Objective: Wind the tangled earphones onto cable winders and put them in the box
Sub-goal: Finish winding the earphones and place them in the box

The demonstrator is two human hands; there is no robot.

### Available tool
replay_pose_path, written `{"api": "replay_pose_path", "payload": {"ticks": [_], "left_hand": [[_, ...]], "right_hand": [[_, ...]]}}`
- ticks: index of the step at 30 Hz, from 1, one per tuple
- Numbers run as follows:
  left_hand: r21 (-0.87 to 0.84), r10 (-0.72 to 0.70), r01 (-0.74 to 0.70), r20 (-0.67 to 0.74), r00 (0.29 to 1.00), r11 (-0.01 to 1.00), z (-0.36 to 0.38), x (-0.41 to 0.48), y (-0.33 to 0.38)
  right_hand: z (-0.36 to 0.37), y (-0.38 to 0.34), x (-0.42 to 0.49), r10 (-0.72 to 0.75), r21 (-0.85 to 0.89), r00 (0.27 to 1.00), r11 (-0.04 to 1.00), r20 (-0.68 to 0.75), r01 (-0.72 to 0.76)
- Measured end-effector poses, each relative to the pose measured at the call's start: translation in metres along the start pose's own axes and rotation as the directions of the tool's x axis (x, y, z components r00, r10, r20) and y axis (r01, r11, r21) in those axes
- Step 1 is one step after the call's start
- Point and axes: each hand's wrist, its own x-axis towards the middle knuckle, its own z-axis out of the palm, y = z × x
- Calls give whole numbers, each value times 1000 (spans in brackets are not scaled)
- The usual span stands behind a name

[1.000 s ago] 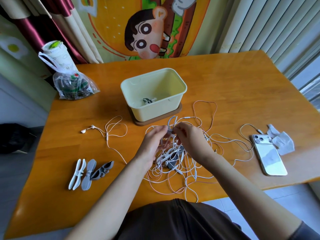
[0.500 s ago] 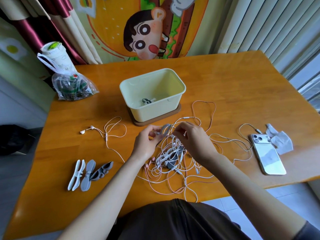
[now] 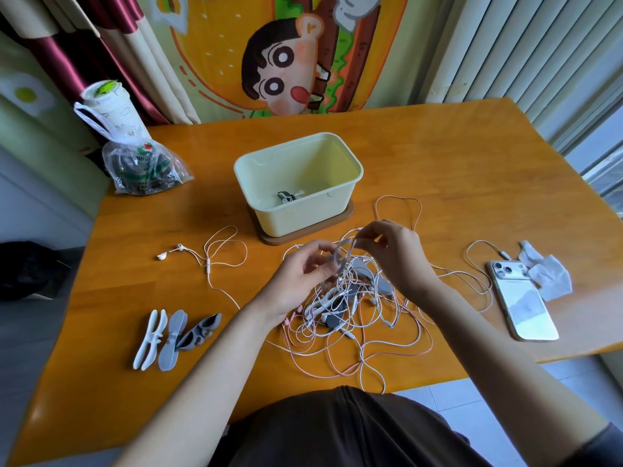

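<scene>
Starting a wind over the tangle [image 3: 347, 318]
Left grip [image 3: 296, 278] holds a grey winder [image 3: 332, 259]; right grip [image 3: 397, 257] pinches a cable [image 3: 353, 246]: keep it taut, turns side by side.

The single camera sits on the person's head and looks forward and down across the wooden table [image 3: 438, 156]. It is close: both forearms run in from the bottom edge, and the left hand [image 3: 296, 284] and right hand [image 3: 397, 261] meet near the frame's centre. The dark shirt [image 3: 337, 429] fills the bottom edge, the cartoon curtain [image 3: 286, 62] the top. The wide lens bows the table's edges.
</scene>
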Motion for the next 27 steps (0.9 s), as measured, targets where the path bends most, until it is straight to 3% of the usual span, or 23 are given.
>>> {"api": "replay_pose_path", "payload": {"ticks": [3, 7, 14, 20, 27], "left_hand": [[-237, 23, -21, 6, 1000, 971, 6, 4, 8], [-364, 24, -45, -61, 998, 930, 6, 9, 10], [-472, -69, -32, -195, 978, 881, 5, 10, 3], [-618, -137, -24, -212, 968, 786, 4, 12, 2], [-708, -167, -11, -182, 969, 706, 3, 13, 5]], "right_hand": [[7, -2, -3, 56, 89, 998, 995, 5, -56], [18, -3, -11, 118, 217, 992, 968, 39, -124], [36, -8, -20, 178, 367, 967, 900, 184, -235], [35, -16, -20, 262, 519, 915, 760, 306, -391], [41, -17, -24, 323, 488, 842, 701, 433, -520]]}}
